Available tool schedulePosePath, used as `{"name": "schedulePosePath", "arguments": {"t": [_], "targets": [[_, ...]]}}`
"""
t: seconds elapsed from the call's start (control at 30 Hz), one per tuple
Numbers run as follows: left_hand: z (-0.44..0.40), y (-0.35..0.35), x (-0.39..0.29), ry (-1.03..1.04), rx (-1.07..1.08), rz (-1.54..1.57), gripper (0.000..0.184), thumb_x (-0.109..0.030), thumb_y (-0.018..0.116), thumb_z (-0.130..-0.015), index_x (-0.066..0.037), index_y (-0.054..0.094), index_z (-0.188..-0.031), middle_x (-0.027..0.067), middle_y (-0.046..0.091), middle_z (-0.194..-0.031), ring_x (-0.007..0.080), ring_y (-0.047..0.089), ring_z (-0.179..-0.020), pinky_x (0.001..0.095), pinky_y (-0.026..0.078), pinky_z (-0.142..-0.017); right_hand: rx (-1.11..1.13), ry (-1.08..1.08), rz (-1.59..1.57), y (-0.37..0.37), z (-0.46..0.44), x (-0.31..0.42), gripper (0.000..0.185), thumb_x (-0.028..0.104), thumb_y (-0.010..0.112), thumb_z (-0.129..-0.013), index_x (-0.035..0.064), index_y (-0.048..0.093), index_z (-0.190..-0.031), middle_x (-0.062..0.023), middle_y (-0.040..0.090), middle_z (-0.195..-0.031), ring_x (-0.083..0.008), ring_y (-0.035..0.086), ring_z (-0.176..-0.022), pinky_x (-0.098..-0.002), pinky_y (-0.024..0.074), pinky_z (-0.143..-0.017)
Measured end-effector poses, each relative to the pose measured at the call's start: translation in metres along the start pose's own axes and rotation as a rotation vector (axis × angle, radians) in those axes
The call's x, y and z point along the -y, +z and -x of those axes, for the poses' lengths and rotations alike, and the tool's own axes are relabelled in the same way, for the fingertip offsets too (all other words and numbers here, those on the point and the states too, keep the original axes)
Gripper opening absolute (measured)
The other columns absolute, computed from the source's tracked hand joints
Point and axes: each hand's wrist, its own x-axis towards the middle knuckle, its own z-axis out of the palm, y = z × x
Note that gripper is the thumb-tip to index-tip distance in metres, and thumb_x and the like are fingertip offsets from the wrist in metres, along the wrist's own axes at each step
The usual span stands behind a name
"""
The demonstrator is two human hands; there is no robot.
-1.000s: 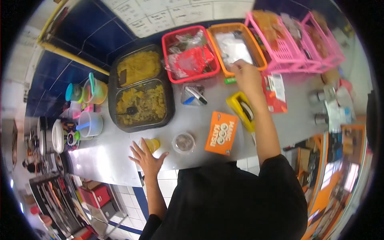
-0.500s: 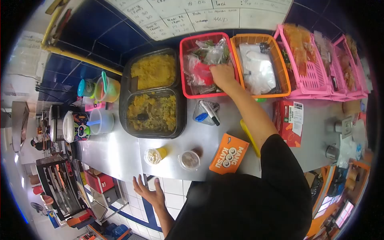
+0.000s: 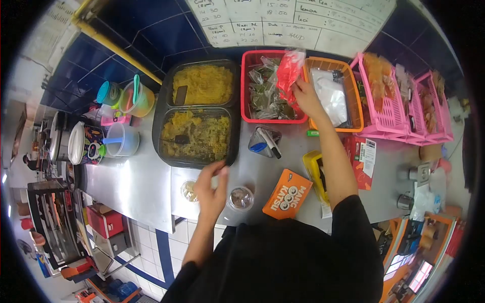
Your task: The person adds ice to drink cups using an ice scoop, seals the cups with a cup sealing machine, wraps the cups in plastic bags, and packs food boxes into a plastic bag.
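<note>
My right hand (image 3: 306,97) is closed on a crumpled red plastic bag (image 3: 289,71), raised over the right side of a red basket (image 3: 246,113). Clear plastic packets with something green inside (image 3: 265,86) fill that basket. My left hand (image 3: 211,191) hangs in the air above the near table edge, fingers curved and apart, with nothing visible in it. Just beneath it stand a lidded clear cup (image 3: 189,192), partly covered by the hand, and a second clear cup (image 3: 240,199) to its right.
Left of the basket lies a black two-part tray (image 3: 160,126) of yellow food. An orange basket (image 3: 356,96) holds plastic bags, beside pink baskets (image 3: 391,132). A marker holder (image 3: 264,141), an orange box (image 3: 287,194), a yellow tray (image 3: 310,166) and a red box (image 3: 360,162) stand on the steel table.
My right hand has lifted the red bag out of the basket, up and to the right. My left hand has risen from below the table edge to above the cups. The view has shifted.
</note>
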Motion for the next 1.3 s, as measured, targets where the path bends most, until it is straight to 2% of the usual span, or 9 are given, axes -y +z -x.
{"name": "schedulePosePath", "arguments": {"t": [0.27,0.37,0.43,0.6,0.7,0.87,1.07,1.13,1.3], "targets": [[-0.119,0.118,-0.002,-0.244,0.158,0.670,0.027,-0.018,0.068,-0.094,0.004,0.067,-0.109,0.0147,0.074,-0.099,0.0202,0.065,-0.080,0.0338,0.052,-0.075,-0.081,-0.534,0.539,0.046,0.101,0.086,0.013,0.017,0.068,-0.088,0.0035,0.068,-0.088,-0.0088,0.067,-0.089,-0.0248,0.066,-0.086,-0.0360,0.0515,-0.076],[-0.148,0.125,0.012,-0.116,0.028,0.387,0.020,-0.016,0.068,-0.092,0.004,0.067,-0.099,0.0161,0.073,-0.091,0.0235,0.065,-0.076,0.0349,0.051,-0.072,-0.357,0.056,-0.020,0.008,0.083,0.065,0.026,0.031,0.071,-0.089,0.0108,0.072,-0.105,-0.0111,0.071,-0.099,-0.0306,0.067,-0.095,-0.0434,0.0522,-0.085],[-0.167,0.128,0.004,0.043,-0.096,0.080,0.016,-0.013,0.068,-0.090,0.000,0.065,-0.099,0.0172,0.070,-0.085,0.0319,0.067,-0.071,0.0402,0.050,-0.071,-0.705,-0.008,0.444,-0.017,0.052,0.028,0.032,0.032,0.070,-0.089,0.0076,0.070,-0.109,-0.0128,0.072,-0.096,-0.0341,0.069,-0.090,-0.0445,0.0530,-0.084],[-0.216,0.172,-0.013,0.264,-0.310,-0.128,0.030,-0.002,0.069,-0.080,-0.003,0.061,-0.109,0.0190,0.065,-0.104,0.0381,0.065,-0.095,0.0434,0.052,-0.081,-0.495,0.383,0.221,-0.059,0.015,-0.061,0.036,0.033,0.067,-0.090,0.0022,0.070,-0.109,-0.0182,0.071,-0.109,-0.0321,0.068,-0.101,-0.0421,0.0510,-0.089],[-0.223,0.212,0.023,0.459,0.139,-0.778,0.031,-0.010,0.063,-0.081,-0.008,0.063,-0.111,0.0182,0.059,-0.119,0.0403,0.062,-0.103,0.0486,0.052,-0.084,-0.453,0.305,0.027,-0.055,0.020,-0.067,0.037,0.033,0.062,-0.095,0.0018,0.071,-0.113,-0.0201,0.070,-0.117,-0.0279,0.066,-0.109,-0.0394,0.0481,-0.095],[-0.233,0.236,0.055,0.246,0.646,-0.686,0.044,-0.036,0.064,-0.084,-0.011,0.067,-0.120,0.0219,0.063,-0.125,0.0419,0.060,-0.115,0.0481,0.050,-0.097,-0.145,0.383,-0.409,-0.077,0.033,-0.061,0.049,0.047,0.051,-0.103,0.0081,0.068,-0.126,-0.0208,0.069,-0.120,-0.0304,0.062,-0.117,-0.0373,0.0447,-0.103],[-0.239,0.224,0.035,0.052,0.895,-0.469,0.053,-0.051,0.053,-0.092,-0.010,0.070,-0.120,0.0224,0.067,-0.121,0.0403,0.062,-0.115,0.0455,0.048,-0.100,-0.507,-0.214,0.624,-0.089,-0.003,-0.087,0.043,0.044,0.050,-0.099,0.0110,0.071,-0.117,-0.0169,0.070,-0.119,-0.0344,0.062,-0.118,-0.0500,0.0412,-0.107],[-0.232,0.230,0.060,0.146,0.822,-0.500,0.051,-0.050,0.054,-0.092,-0.010,0.070,-0.118,0.0208,0.067,-0.121,0.0408,0.061,-0.115,0.0476,0.048,-0.099,-0.013,0.245,1.066,-0.103,-0.007,-0.064,0.038,0.039,0.051,-0.099,0.0127,0.071,-0.117,-0.0140,0.070,-0.120,-0.0315,0.062,-0.117,-0.0570,0.0393,-0.105],[-0.206,0.227,0.051,0.292,0.575,-0.651,0.046,-0.048,0.062,-0.090,-0.013,0.070,-0.118,0.0163,0.067,-0.118,0.0378,0.062,-0.112,0.0491,0.049,-0.095,0.131,0.480,1.401,-0.121,-0.015,-0.086,0.031,0.034,0.052,-0.097,0.0143,0.072,-0.111,-0.0086,0.069,-0.120,-0.0287,0.064,-0.112,-0.0575,0.0393,-0.097]]}}
